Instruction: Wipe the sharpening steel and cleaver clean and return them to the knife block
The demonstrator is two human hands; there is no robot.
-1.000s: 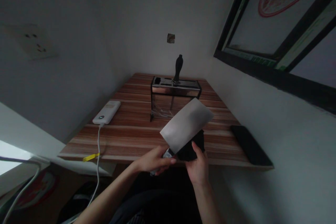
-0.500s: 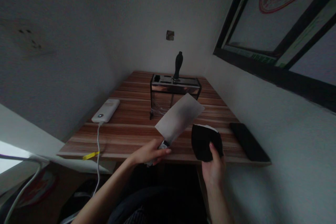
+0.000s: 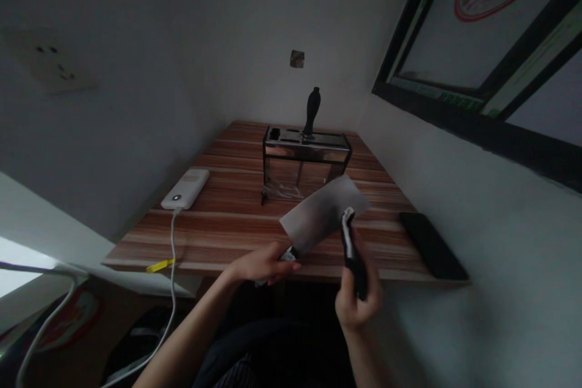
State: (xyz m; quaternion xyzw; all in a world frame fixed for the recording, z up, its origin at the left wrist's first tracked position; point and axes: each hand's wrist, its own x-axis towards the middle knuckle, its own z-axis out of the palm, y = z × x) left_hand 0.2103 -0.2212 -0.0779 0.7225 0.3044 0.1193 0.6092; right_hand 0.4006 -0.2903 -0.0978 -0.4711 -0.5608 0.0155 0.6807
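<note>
My left hand point(image 3: 268, 262) is closed round the handle of a cleaver point(image 3: 318, 215), its broad grey blade pointing up and to the right over the table's front part. In my right hand point(image 3: 359, 294) is a folded black cloth point(image 3: 353, 257) with a white edge or inner side showing. The cloth's upper end overlaps the blade's right part in this view; I cannot tell whether they touch. Behind the blade stands a knife block point(image 3: 305, 151) with clear sides and a metal top. One black-handled tool point(image 3: 312, 110) stands upright in it.
On the left of the wooden table point(image 3: 218, 194) lies a white power bank point(image 3: 186, 189), its white cable point(image 3: 173, 242) hanging over the front edge with a yellow tag point(image 3: 160, 265). A black phone point(image 3: 431, 245) lies at the right edge. Walls border the table.
My right hand has turned the black cloth edge-on and brought it left to the blade. The cleaver has shifted slightly right and down in view. The camera view has shifted a little.
</note>
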